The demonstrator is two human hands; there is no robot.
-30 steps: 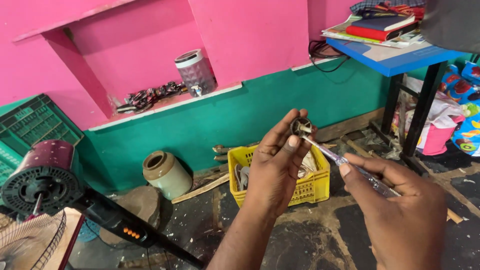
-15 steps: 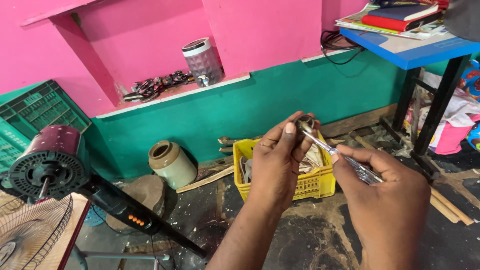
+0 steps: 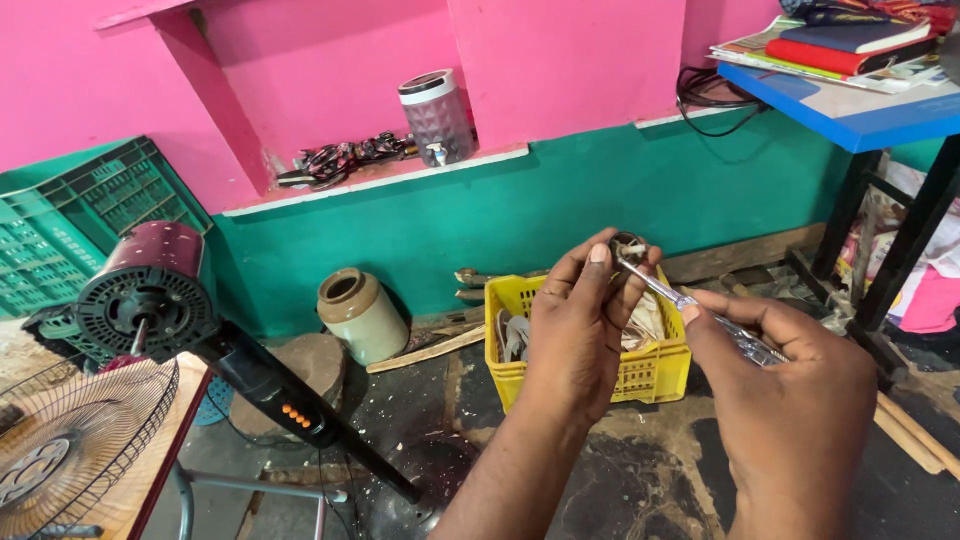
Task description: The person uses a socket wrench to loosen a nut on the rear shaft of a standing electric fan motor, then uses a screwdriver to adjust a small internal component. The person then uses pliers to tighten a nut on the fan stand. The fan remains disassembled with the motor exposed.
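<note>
dropped a little in the view since half a second ago, both hands with their small metal part (image 3: 628,246) and screwdriver (image 3: 700,312), now held lower and closer to the yellow crate (image 3: 655,370); otherwise much the same grip.

small round metal part pinched between left thumb and fingertips, raised in mid-air above the crate, well clear of the floor. screwdriver tip set into or against it, shaft running down and right into the right fist.

left hand (image 3: 578,335) closed on the part, wrist upright, fingers curled forward, forearm rising from the bottom edge. right hand (image 3: 790,400) wrapped around the clear handle, index finger laid along the shaft, knuckles toward the camera.

best done, by judgement, with the tip kept square in its seat, the part held still and turned only by the tool, light pressure along the shaft so it cannot slip toward the left thumb.

further out: a stoneware jar (image 3: 358,312) by the green wall, a fan motor (image 3: 150,295) and its wire guard (image 3: 75,445) at left, a blue table (image 3: 850,110) with books at upper right.
</note>
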